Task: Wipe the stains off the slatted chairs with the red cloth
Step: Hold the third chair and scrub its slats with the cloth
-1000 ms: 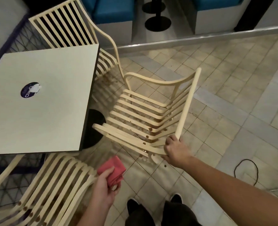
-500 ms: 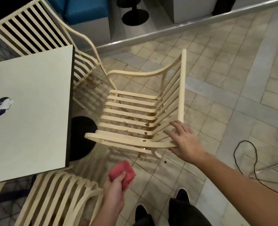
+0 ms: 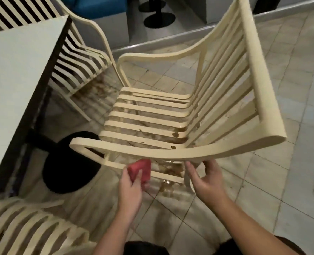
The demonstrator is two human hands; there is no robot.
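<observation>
The cream slatted chair fills the centre of the view, its back rising toward 2 o'clock and its near armrest running across just above both hands. Brown stains dot the seat slats closest to the backrest. The left hand, at 6 o'clock, has fingers and thumb curled round the folded red cloth, which sits against the chair's lower side rail, under the armrest. The right hand, just to its right, is spread and holds nothing, fingertips up at the armrest's underside; whether they touch it I cannot tell. A pale surface lies at 9 o'clock, with a second slatted chair at 11 and a third at 7.
</observation>
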